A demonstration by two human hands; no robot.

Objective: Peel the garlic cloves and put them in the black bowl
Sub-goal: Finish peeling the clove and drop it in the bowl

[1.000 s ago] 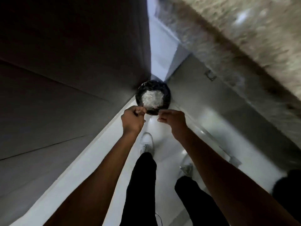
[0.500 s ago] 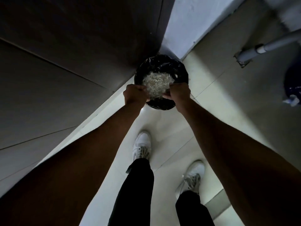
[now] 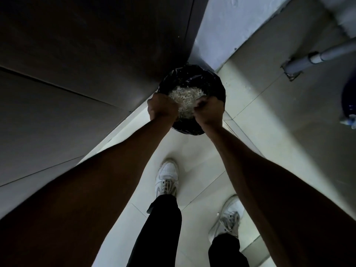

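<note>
while both hands reach down, the left hand (image 3: pixel 162 106) and right hand (image 3: pixel 209 110) curl their fingers on the rim of a black bin bag (image 3: pixel 210 81) holding pale garlic peels (image 3: pixel 185 99). it stands on pale floor tiles (image 3: pixel 194 151) beside a dark cabinet (image 3: pixel 77 54). no writing is readable.

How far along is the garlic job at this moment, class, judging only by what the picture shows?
Done: a heap of pale papery scraps fills a bin lined with a black bag, so much peeling looks finished. In hand: the left hand and right hand reach over that bin, fingers curled. Left: unclear; no cloves or black bowl are in view.
</note>
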